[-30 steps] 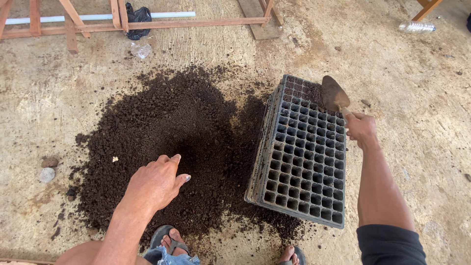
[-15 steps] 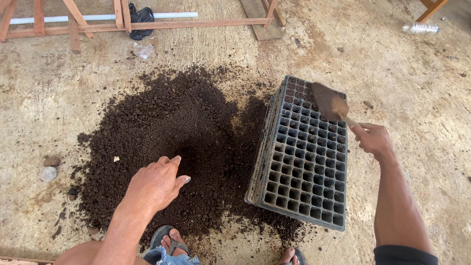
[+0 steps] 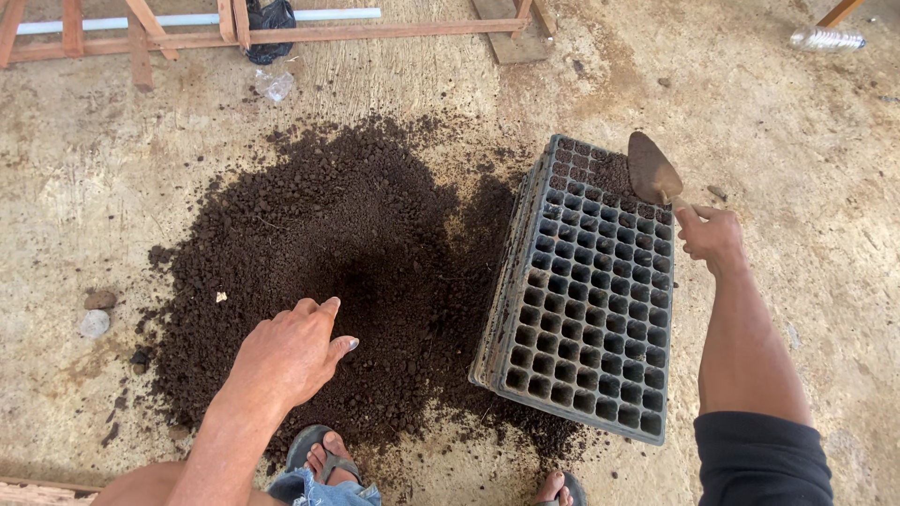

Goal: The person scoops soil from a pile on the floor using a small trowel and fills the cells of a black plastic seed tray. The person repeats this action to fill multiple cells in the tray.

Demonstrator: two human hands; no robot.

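Observation:
A wide pile of dark soil (image 3: pixel 309 244) lies on the concrete floor. My left hand (image 3: pixel 286 356) rests on the near part of the pile, fingers loosely curled, holding nothing. To the right sits a stack of black plastic seedling trays (image 3: pixel 586 290) with many small cells; a little soil lies in the far corner cells. My right hand (image 3: pixel 712 234) grips the handle of a small trowel (image 3: pixel 652 169), whose blade is over the tray's far right corner.
A wooden frame (image 3: pixel 187 37) and a white pipe (image 3: pixel 84 24) run along the far edge, with a dark bag (image 3: pixel 270 19) beside them. A plastic bottle (image 3: pixel 825 39) lies far right. Two stones (image 3: pixel 94 314) sit left of the soil. My sandalled feet (image 3: pixel 323 459) are at the bottom.
My right hand swung the trowel slightly out and back over the tray's far corner, and the arm shifted a little. My left hand stayed on the soil.

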